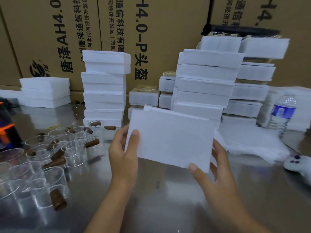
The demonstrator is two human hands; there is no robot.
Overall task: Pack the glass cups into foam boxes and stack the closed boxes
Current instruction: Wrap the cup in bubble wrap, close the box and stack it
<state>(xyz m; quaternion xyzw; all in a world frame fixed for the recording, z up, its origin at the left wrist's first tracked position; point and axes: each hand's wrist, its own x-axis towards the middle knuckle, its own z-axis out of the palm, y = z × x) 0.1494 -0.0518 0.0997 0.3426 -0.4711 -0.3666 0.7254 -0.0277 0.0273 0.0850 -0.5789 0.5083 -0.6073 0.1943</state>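
Both hands hold one white foam box (171, 140) up off the steel worktop (168, 199), in the middle of the view, its broad face tilted toward the camera; the left hand (123, 148) has its grip clamped on the box's left edge, thumb on the front face and fingers behind; the right hand (213, 172) has its grip clamped on the lower right corner, thumb in front, fingers behind the right edge.

The glass cups (50, 157), clear with brown handles, lie crowded together on the worktop to the left, some upright and some tipped; just behind them rises a tall stack of foam boxes (105, 88); a low stack (45, 92) sits further left; a wider, taller pile (205, 84) stands behind the held box on the right, with tan bundles (146, 89) on some lower boxes beside it.

Brown cardboard cartons (143, 39) form the back wall; the centre one reads "AH4.0-P头盔" in large black print, with "通信科技有限" and "经济开发区" in smaller columns beside it; "AH4.0" shows again on the left carton above a round black logo.

A water bottle (282, 113) with a blue label, its writing too small to read, stands at the right; loose foam sheets (249, 140) lie in front of it; a white game controller (297, 163) rests near the right edge; an orange and black object (6, 132) is at the left edge.
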